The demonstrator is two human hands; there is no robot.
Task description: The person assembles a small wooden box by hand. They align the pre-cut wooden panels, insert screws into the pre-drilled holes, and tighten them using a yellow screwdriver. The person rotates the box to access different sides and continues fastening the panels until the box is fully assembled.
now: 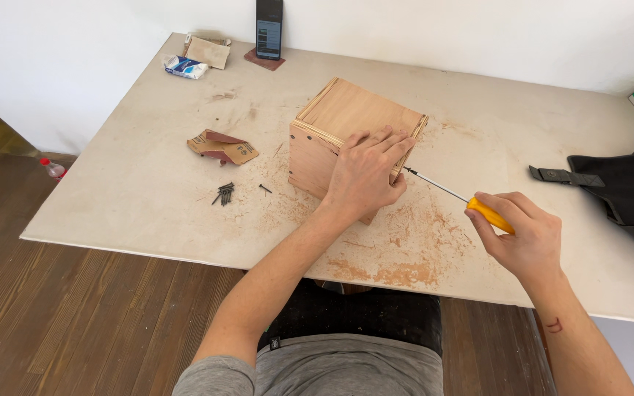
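A plywood box [335, 121] stands on the pale table [148, 183]. My left hand [365, 172] lies flat on the box's near top corner, pressing on it with fingers spread. My right hand [522, 235] grips the yellow handle of a screwdriver [453, 194]. Its thin shaft points left, with the tip against the box's right side just by my left thumb. Sawdust [398, 257] is spread on the table in front of the box.
A small heap of dark screws [225, 193] and torn sandpaper pieces [221, 147] lie left of the box. A phone [268, 29] leans on the back wall, near a tissue pack [185, 67]. A black bag with a strap [625, 191] fills the right edge.
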